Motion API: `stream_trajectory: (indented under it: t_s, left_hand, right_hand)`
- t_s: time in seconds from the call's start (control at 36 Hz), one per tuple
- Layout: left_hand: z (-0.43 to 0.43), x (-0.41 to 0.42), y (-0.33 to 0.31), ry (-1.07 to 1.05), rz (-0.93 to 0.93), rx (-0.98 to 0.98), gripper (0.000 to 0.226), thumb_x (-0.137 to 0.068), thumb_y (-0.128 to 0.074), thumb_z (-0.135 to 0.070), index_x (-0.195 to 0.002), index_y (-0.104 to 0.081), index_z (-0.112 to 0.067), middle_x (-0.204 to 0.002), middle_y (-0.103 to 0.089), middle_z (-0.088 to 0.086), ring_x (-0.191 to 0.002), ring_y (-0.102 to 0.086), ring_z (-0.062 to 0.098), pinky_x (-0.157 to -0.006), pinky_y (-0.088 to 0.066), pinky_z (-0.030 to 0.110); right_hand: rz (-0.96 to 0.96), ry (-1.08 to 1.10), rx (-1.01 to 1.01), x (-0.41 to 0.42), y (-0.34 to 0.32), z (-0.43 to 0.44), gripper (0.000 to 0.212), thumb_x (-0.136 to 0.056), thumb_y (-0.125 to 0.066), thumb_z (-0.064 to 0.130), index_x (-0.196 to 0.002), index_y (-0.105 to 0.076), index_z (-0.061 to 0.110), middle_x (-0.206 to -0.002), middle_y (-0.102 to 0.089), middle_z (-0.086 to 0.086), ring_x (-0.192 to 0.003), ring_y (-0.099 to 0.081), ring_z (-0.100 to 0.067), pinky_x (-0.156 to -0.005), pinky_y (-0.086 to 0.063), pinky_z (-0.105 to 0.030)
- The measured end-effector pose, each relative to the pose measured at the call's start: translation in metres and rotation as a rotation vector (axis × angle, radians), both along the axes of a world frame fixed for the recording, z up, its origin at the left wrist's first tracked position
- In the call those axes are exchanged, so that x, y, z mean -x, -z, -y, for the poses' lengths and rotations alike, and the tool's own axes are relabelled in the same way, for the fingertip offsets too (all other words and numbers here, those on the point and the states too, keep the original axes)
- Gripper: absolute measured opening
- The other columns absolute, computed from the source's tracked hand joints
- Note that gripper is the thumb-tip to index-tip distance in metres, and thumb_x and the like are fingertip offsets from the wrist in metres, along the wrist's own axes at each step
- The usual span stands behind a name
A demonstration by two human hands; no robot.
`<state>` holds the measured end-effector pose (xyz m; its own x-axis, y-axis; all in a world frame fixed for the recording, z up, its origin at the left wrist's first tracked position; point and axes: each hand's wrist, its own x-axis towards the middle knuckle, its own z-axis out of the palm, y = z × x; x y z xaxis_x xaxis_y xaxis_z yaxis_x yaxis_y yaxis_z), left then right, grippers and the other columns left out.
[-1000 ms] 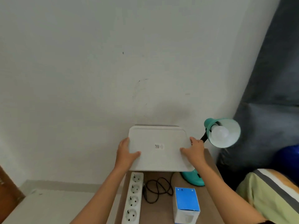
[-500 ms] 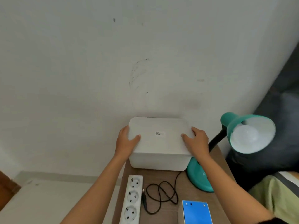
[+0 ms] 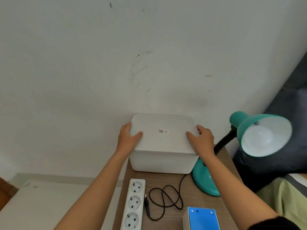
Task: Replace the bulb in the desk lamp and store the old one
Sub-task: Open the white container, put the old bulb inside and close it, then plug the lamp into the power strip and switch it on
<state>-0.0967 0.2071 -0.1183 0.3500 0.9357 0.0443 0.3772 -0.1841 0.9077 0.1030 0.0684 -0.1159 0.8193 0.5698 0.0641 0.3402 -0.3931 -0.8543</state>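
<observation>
A white storage box (image 3: 162, 161) stands at the back of the small wooden table (image 3: 192, 198), against the wall. Its white lid (image 3: 163, 135), with a small code sticker, lies flat on top. My left hand (image 3: 128, 138) grips the lid's left edge and my right hand (image 3: 201, 140) grips its right edge, thumbs on top. To the right stands a teal desk lamp (image 3: 244, 125) with a white bulb (image 3: 259, 140) in its shade, facing me. A blue and white bulb carton (image 3: 202, 219) sits at the table's near edge. The box's contents are hidden.
A white power strip (image 3: 134, 205) lies along the table's left edge, with the lamp's black cable (image 3: 164, 201) coiled beside it, unplugged. The lamp's round base (image 3: 201, 181) touches the box's right corner. A dark cushion (image 3: 282, 113) and green bedding (image 3: 285, 201) are at right.
A second ago the lid was held tilted above the box; it has come down and now rests flat on the box. The view has moved closer and to the left.
</observation>
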Motion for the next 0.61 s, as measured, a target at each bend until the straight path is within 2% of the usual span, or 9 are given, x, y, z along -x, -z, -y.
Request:
stream_trajectory:
  t_s: [0.08, 0.28, 0.39, 0.47, 0.53, 0.56, 0.61]
  left_hand:
    - [0.000, 0.000, 0.002, -0.013, 0.020, 0.002, 0.067, -0.085, -0.065, -0.025, -0.142, -0.032, -0.010, -0.144, -0.036, 0.005, -0.130, -0.039, 0.021, -0.099, -0.030, 0.024]
    - [0.005, 0.004, -0.007, -0.003, -0.047, 0.010, 0.066, -0.086, -0.064, -0.027, -0.141, -0.033, -0.010, -0.144, -0.038, 0.006, -0.131, -0.039, 0.022, -0.104, -0.032, 0.030]
    - [0.017, 0.016, -0.016, 0.026, -0.103, 0.012, 0.061, -0.088, -0.060, -0.021, -0.141, -0.034, -0.007, -0.146, -0.038, 0.009, -0.133, -0.038, 0.024, -0.108, -0.031, 0.033]
    - [0.035, 0.032, -0.021, 0.033, -0.121, -0.039, 0.050, -0.089, -0.058, -0.020, -0.134, -0.044, -0.004, -0.139, -0.046, 0.011, -0.128, -0.042, 0.024, -0.100, -0.035, 0.030]
    - [0.052, 0.045, -0.021, 0.023, -0.122, -0.072, 0.039, -0.090, -0.056, -0.017, -0.125, -0.050, -0.001, -0.131, -0.051, 0.013, -0.120, -0.048, 0.025, -0.087, -0.036, 0.026]
    - [0.061, 0.052, -0.018, 0.019, -0.118, -0.074, 0.036, -0.091, -0.054, -0.017, -0.124, -0.051, -0.001, -0.129, -0.052, 0.014, -0.119, -0.049, 0.025, -0.085, -0.036, 0.025]
    - [0.081, 0.067, -0.009, 0.016, -0.126, -0.063, 0.043, -0.094, -0.051, -0.021, -0.132, -0.045, -0.003, -0.137, -0.047, 0.013, -0.127, -0.043, 0.023, -0.097, -0.036, 0.028]
  right_hand:
    - [0.000, 0.007, -0.016, 0.001, 0.002, 0.000, 0.064, -0.085, -0.064, 0.031, -0.140, -0.041, 0.008, -0.141, -0.043, -0.012, -0.128, -0.044, -0.024, -0.103, -0.037, -0.032]
    - [0.000, -0.037, 0.074, 0.004, -0.008, 0.004, 0.064, -0.088, -0.061, 0.030, -0.141, -0.037, 0.003, -0.143, -0.039, -0.014, -0.131, -0.040, -0.026, -0.105, -0.034, -0.031]
    - [0.078, -0.039, 0.169, 0.008, -0.018, 0.012, 0.038, -0.083, -0.061, 0.019, -0.114, -0.058, -0.002, -0.124, -0.056, -0.020, -0.114, -0.054, -0.033, -0.080, -0.044, -0.025]
    - [0.119, -0.065, 0.141, 0.027, -0.028, 0.022, 0.049, -0.086, -0.060, 0.013, -0.132, -0.049, 0.000, -0.133, -0.051, -0.019, -0.123, -0.049, -0.030, -0.098, -0.039, -0.029]
    - [0.155, -0.091, 0.078, 0.049, -0.033, 0.030, 0.048, -0.087, -0.060, 0.012, -0.132, -0.049, 0.001, -0.133, -0.052, -0.017, -0.123, -0.049, -0.027, -0.101, -0.037, -0.028]
    - [0.170, -0.111, 0.050, 0.062, -0.033, 0.033, 0.046, -0.087, -0.060, 0.012, -0.130, -0.051, 0.001, -0.131, -0.054, -0.017, -0.121, -0.050, -0.027, -0.100, -0.038, -0.027]
    - [0.171, -0.149, 0.015, 0.087, -0.030, 0.041, 0.041, -0.087, -0.060, 0.012, -0.126, -0.055, 0.001, -0.124, -0.058, -0.016, -0.116, -0.054, -0.025, -0.095, -0.039, -0.026]
